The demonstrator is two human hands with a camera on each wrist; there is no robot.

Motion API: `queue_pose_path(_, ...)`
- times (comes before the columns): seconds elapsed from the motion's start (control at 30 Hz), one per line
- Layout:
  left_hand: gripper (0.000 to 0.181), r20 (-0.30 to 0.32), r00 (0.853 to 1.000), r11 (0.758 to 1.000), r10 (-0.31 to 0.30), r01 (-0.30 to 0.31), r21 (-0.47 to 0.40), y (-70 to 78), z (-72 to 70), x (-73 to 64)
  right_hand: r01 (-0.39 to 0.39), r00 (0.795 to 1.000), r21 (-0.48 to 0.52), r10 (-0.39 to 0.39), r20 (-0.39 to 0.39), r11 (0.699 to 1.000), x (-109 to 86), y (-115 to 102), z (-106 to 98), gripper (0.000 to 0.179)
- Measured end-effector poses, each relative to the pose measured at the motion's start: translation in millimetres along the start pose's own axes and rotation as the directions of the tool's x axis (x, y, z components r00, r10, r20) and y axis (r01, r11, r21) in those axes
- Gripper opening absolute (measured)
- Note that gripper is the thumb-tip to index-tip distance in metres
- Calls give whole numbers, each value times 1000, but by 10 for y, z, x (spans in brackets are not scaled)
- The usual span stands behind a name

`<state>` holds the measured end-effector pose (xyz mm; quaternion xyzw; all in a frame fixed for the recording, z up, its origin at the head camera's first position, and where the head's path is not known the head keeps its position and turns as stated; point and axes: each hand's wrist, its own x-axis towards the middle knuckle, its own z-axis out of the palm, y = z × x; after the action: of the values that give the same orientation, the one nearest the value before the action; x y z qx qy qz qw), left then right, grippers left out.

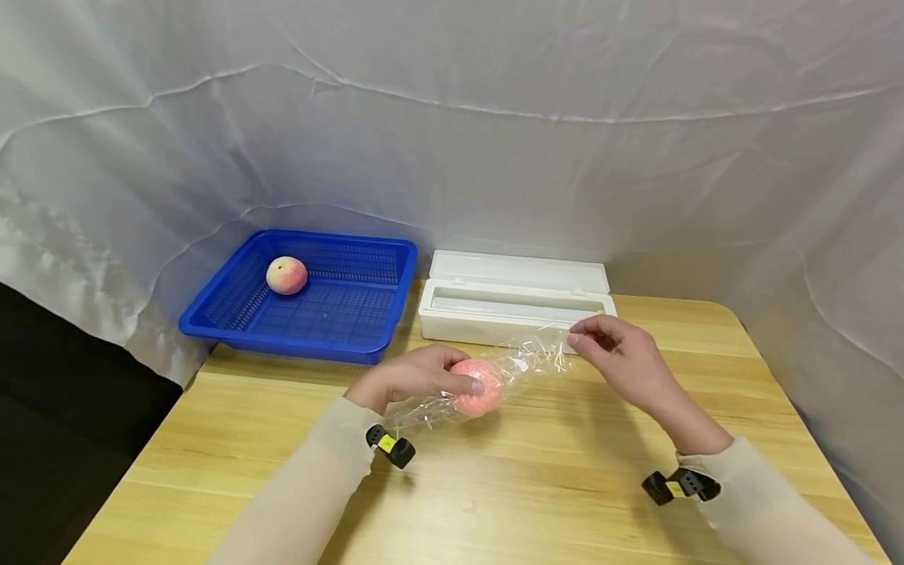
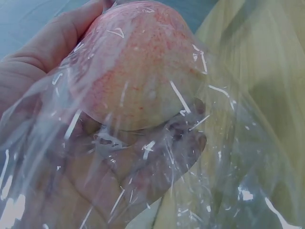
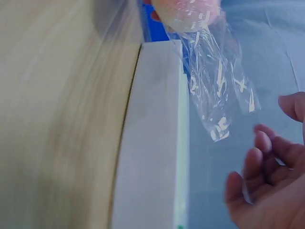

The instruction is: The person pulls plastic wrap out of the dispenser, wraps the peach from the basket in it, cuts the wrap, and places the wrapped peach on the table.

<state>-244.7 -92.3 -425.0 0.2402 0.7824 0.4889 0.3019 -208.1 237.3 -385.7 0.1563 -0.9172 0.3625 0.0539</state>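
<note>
Above the table, my left hand (image 1: 424, 373) grips a pink and pale yellow peach (image 1: 479, 391) wrapped in clear plastic film (image 1: 533, 355). In the left wrist view, the thumb lies along one side of the peach (image 2: 138, 76), with fingers beneath it seen through loose film (image 2: 228, 167). A crumpled tail of film (image 3: 214, 90) trails from the peach toward my right hand (image 1: 628, 361). The right wrist view shows that right hand (image 3: 274, 176) apart from the film's end, its thumb and fingers loosely bent with nothing between them.
Behind the hands stands a long white box (image 1: 494, 327) with its lid (image 1: 519, 271) raised at the back. To its left sits a blue plastic basket (image 1: 282, 345) holding another peach (image 1: 286, 275). Grey-white cloth (image 1: 494, 173) hangs behind the wooden table (image 1: 551, 486).
</note>
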Motion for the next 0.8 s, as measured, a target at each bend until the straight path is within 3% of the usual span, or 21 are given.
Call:
queue_pose_path(0.07, 27, -4, 1000, 1000, 5, -5, 2, 4, -6, -16, -116, 992, 73, 111, 63, 991, -19, 30, -18, 38)
queue_pose_path(0.17, 29, -8, 1000, 1000, 2, -2, 10, 13, 3, -25, -181, 975, 152, 156, 159, 972, -20, 71, 2, 40)
queue_pose_path(0.4, 41, -25, 1000, 997, -15, 17, 72, 39, 58, -45, -229, 973, 356, 207, 99, 906, -5, 173, 36, 30)
queue_pose_path(0.5, 43, -35, 999, 996, -10, 13, 85, 43, 65, -49, -253, 967, 375, 223, 122, 892, 6, 172, 27, 31)
queue_pose_path(0.63, 45, -31, 999, 995, 8, -5, 101, 48, 73, -48, -272, 959, 345, 226, 169, 898, 46, 124, 63, 38)
queue_pose_path(0.8, 48, -31, 999, 990, 27, -22, 137, 65, 101, -60, -323, 946, 334, 292, 138, 885, 105, 57, 139, 39)
